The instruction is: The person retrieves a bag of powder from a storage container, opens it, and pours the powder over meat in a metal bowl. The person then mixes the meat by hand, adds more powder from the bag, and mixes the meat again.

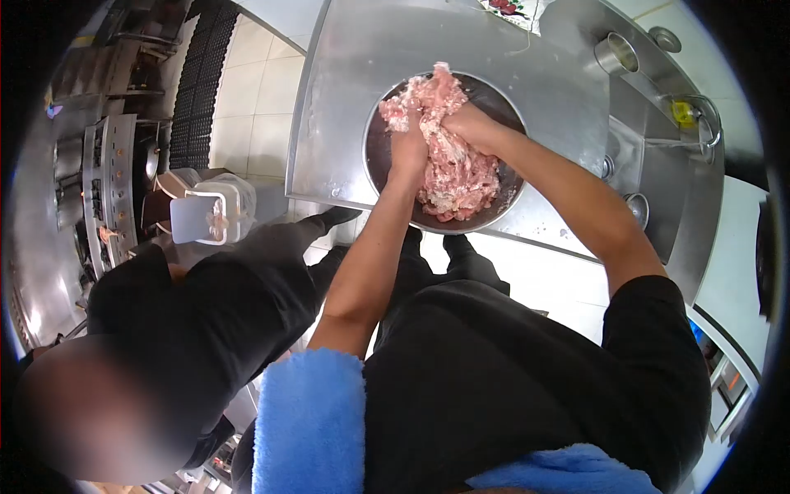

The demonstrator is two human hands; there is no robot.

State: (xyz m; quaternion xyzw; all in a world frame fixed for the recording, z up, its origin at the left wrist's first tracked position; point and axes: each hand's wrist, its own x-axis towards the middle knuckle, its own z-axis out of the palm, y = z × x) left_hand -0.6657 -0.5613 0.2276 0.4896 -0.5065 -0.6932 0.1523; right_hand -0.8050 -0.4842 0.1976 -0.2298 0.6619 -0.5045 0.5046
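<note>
Raw pink meat (461, 177), in chunks with paler mince-like bits, fills much of a round metal bowl (515, 123) on the steel counter. My left hand (406, 146) is sunk into the meat at the bowl's left, its fingers mostly covered. Close beside it, my right hand (471, 128) is closed on a clump at the upper middle, fingertips hidden in the meat. Between and above both hands the meat is heaped, with a piece sticking up near the bowl's far rim.
The steel counter (346, 107) carries a metal cup (615, 56) at the far right. A sink (629, 156) lies to the right. Another person in black (214, 321) stands close at my left, beside a bin (234, 202). A stove (107, 198) is at the far left.
</note>
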